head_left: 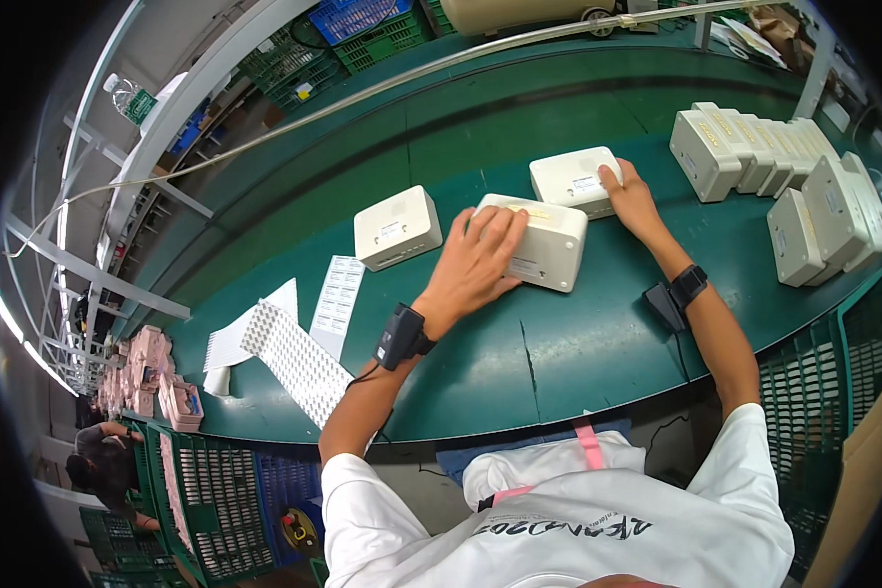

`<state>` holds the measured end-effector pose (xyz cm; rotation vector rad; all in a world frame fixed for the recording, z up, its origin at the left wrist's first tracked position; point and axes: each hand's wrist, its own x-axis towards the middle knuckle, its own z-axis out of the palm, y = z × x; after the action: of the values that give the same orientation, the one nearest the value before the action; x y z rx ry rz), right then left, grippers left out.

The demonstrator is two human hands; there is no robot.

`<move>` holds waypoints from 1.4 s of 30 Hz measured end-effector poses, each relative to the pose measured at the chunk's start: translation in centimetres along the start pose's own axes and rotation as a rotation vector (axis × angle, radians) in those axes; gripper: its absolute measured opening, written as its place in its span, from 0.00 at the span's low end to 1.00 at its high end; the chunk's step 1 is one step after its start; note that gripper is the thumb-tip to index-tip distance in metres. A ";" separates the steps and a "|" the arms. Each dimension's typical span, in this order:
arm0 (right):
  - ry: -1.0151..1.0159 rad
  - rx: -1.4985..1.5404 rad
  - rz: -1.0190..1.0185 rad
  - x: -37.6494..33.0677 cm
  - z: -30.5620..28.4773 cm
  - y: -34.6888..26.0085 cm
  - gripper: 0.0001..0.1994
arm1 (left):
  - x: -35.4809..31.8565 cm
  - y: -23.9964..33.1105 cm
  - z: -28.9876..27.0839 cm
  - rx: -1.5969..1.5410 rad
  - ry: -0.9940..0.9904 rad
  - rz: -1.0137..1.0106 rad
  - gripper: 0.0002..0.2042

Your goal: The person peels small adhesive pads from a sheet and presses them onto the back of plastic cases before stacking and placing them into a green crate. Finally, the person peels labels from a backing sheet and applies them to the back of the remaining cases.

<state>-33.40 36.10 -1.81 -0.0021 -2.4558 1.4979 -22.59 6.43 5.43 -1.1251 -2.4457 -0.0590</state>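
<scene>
Right now both hands are working cream plastic boxes on the green belt (559,353). Left hand (475,263) is lying flat, fingers spread, pressing down on top of the nearest box (549,245), likely to keep it from sliding; not curling around it, just an open palm resting on it. Right hand (632,201) is reaching past that box to a second box (573,179) just beyond, fingers touching its right edge; whether it is actually gripping, cannot tell, since the fingertips are hiding behind the casing. A third box (396,227) is sitting apart, to the left of the left hand, label side up. Sticker sheets (338,304) and a dotted backing strip (294,358) are lying further left, near the left forearm, within easy reach. A row of matching boxes (755,147) is standing packed together, well right of the right hand, some leaning. Both wrists are wearing black strapped devices.
</scene>
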 end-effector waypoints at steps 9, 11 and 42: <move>-0.438 0.010 0.201 2.0 -1.8 -2.9 0.38 | 1.0 1.7 2.5 -0.135 0.166 0.035 0.48; -0.523 -0.011 0.203 1.6 -2.1 -3.3 0.39 | 0.8 1.7 2.9 -0.157 0.202 0.040 0.48; -0.061 0.160 -0.348 -5.1 -3.8 -4.9 0.28 | -4.2 3.1 3.6 -0.177 0.361 0.054 0.29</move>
<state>-27.00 36.44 3.04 0.4816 -2.2266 1.5456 -19.30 6.28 0.04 -1.1406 -2.1190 -0.4307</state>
